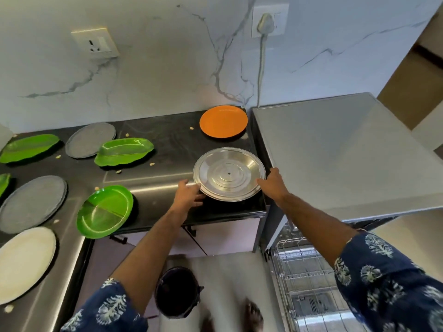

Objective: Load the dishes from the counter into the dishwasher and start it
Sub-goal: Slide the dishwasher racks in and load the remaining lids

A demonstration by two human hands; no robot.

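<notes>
Left hand (189,194) is set on the steel plate (229,174) rim at its 8 o'clock, fingers curled under the edge, thumb on top. Right hand (272,182) is set at the rim's 3 o'clock, fingers wrapped on the edge. Plate is thus pinched from both sides; whether it is lifted clear or resting on the counter (167,144) cannot be told.

Head view, step in hand: the steel plate is judged to be the one being picked up for loading. It sits at the counter's right end, just beside the dishwasher (347,152). Grip should be kept on opposite rims, and the plate tilted on edge only once over the rack (304,279), which is seen pulled out at 4 o'clock of the plate. Steel is likely slick; the counter corner should be cleared before swinging right.

Surface: dark counter, crumbs scattered. Orange plate (223,122) lies at 12 o'clock of the steel one. Round green plate (105,210), two leaf-shaped green plates (123,152) (28,147), two grey plates (90,139) (32,203) and a white plate (24,262) lie left, all not yet loaded.

Room: marble-look wall, socket (269,20) with a plugged cord above the dishwasher, dark bin (176,292) on the floor below.
</notes>
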